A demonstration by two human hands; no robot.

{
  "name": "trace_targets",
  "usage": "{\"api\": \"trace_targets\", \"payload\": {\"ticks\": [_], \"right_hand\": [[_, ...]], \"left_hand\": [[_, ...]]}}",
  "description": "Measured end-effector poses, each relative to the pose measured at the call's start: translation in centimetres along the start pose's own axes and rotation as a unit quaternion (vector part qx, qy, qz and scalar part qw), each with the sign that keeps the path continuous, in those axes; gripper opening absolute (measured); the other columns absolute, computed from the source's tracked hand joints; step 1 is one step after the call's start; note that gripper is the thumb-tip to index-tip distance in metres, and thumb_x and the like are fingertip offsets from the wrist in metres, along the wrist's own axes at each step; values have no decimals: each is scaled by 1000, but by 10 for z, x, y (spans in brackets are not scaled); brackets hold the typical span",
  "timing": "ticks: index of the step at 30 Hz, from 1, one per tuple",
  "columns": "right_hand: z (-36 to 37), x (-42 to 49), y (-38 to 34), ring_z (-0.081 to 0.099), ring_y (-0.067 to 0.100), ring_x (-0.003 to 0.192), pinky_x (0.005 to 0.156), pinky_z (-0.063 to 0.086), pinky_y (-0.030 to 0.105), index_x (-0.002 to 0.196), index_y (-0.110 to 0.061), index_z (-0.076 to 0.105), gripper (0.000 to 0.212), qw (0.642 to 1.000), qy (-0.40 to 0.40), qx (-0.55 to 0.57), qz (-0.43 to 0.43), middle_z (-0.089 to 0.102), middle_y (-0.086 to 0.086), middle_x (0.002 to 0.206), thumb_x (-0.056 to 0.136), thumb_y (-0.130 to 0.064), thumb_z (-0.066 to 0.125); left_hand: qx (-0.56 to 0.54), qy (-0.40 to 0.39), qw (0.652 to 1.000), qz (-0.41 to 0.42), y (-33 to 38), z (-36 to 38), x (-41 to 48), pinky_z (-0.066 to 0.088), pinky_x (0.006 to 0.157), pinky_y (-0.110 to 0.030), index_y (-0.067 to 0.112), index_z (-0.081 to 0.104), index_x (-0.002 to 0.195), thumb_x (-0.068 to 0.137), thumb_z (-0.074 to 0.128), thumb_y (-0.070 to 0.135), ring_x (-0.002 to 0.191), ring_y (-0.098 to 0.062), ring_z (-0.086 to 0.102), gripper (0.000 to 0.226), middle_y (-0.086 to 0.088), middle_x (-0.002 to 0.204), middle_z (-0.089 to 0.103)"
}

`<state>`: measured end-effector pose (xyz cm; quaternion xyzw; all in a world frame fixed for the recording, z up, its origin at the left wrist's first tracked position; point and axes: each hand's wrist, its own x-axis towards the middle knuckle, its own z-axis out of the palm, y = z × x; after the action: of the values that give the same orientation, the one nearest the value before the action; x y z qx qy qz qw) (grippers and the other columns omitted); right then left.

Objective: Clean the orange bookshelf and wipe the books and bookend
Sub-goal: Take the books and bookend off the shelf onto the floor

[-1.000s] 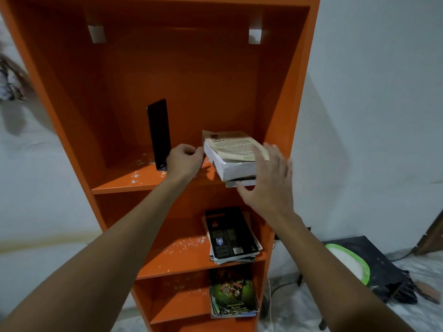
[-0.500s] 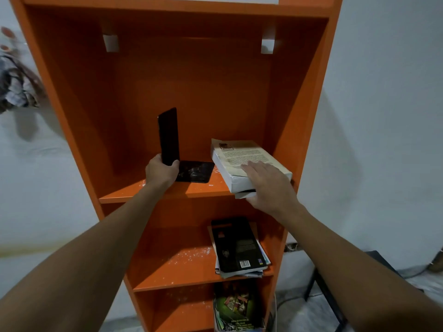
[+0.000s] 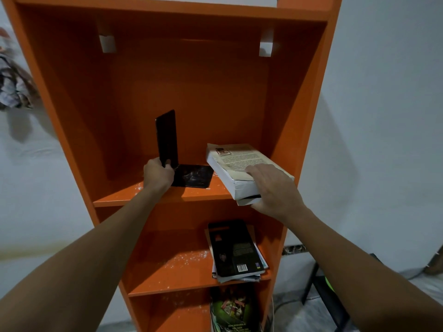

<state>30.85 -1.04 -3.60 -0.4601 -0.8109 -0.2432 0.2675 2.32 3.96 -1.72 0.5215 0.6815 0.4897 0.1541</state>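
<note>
The orange bookshelf [image 3: 223,75] fills the view. On its upper board stands a black L-shaped bookend [image 3: 167,137], its flat foot lying toward the right. My left hand [image 3: 158,174] grips the bookend's upright plate near its base. To the right lies a thick pale book [image 3: 239,164] on top of a thinner one, both jutting over the board's front edge. My right hand [image 3: 275,188] holds this stack at its near right corner, fingers on top and thumb underneath. White dust specks lie on the boards.
A pile of books [image 3: 236,250] with a black cover on top lies on the middle board at the right. A green-covered book [image 3: 233,310] lies on the lowest board. A dark stool [image 3: 328,293] stands on the floor at the right. Cloth [image 3: 12,87] hangs on the left wall.
My left hand moved from the shelf's middle to the bookend's base and took hold of it. My right hand came down onto the stacked books and closed on their near corner.
</note>
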Motion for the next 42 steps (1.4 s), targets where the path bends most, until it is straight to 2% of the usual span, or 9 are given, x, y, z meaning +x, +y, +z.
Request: {"api": "trace_targets", "payload": {"ticks": [3, 6, 13, 16, 22, 25, 30, 36, 42], "right_hand": [[3, -1, 1, 54, 32, 125, 100, 49, 52, 139, -18, 47, 87, 999, -24, -10, 29, 56, 13, 138, 67, -51, 83], [3, 0, 3, 60, 35, 120, 98, 48, 55, 135, -13, 55, 82, 999, -37, -15, 14, 61, 14, 134, 63, -31, 90], [-28, 13, 9, 69, 28, 101, 75, 58, 37, 125, -9, 61, 73, 999, 27, 13, -37, 70, 9, 117, 60, -32, 87], [-39, 18, 5, 69, 24, 89, 63, 57, 33, 129, -12, 58, 72, 997, 60, 48, -10, 70, 4, 109, 66, -37, 81], [-57, 26, -10, 62, 14, 74, 56, 46, 21, 116, -17, 54, 56, 977, 111, 154, 95, 64, -2, 95, 74, -47, 76], [-70, 31, -22, 55, 9, 63, 50, 46, 26, 98, -22, 49, 48, 955, 158, 184, 168, 56, -9, 80, 76, -56, 74], [-87, 37, -44, 50, 5, 61, 47, 30, 17, 86, -19, 46, 46, 888, 201, 251, 330, 50, -11, 71, 77, -52, 77], [-99, 40, -57, 69, 14, 75, 66, 56, 32, 86, -27, 56, 40, 745, 238, 410, 469, 68, -7, 83, 69, -54, 79], [-126, 31, -74, 69, 16, 75, 76, 59, 42, 84, -28, 56, 46, 751, 232, 406, 466, 70, -6, 82, 60, -62, 75]], "left_hand": [[2, -2, 1000, 6, 2, -1, -5, 42, 43, -27, 0, 62, 117, 104, 46, 18, 54, -15, 55, 27, -2, 77, 58], [-5, -3, 1000, 16, 3, -4, -11, 38, 42, -24, 1, 62, 115, 104, 46, 18, 53, -14, 54, 26, 0, 74, 58], [-28, 9, 999, 40, 9, -18, -20, 30, 33, -16, 1, 62, 104, 105, 45, 19, 47, -12, 46, 25, -2, 67, 55], [-41, 24, 998, 34, 13, -26, -19, 31, 38, -23, 2, 63, 106, 105, 45, 21, 47, -14, 45, 26, -4, 67, 56], [-68, 38, 996, 42, 22, -46, -20, 32, 40, -26, 1, 62, 106, 104, 46, 19, 47, -15, 46, 25, -6, 68, 58], [-73, 37, 995, 50, 28, -56, -25, 32, 39, -25, 2, 62, 106, 104, 46, 18, 46, -15, 46, 23, -7, 68, 59], [-67, 38, 996, 54, 35, -73, -34, 28, 38, -25, 3, 62, 102, 104, 47, 17, 43, -14, 42, 21, -6, 65, 56], [-74, 30, 995, 53, 35, -90, -48, 29, 41, -25, 4, 64, 102, 104, 47, 20, 44, -15, 43, 23, -8, 67, 60], [-72, 35, 995, 55, 36, -107, -70, 29, 39, -23, 3, 63, 109, 104, 47, 19, 44, -13, 43, 23, -5, 66, 58]]}}
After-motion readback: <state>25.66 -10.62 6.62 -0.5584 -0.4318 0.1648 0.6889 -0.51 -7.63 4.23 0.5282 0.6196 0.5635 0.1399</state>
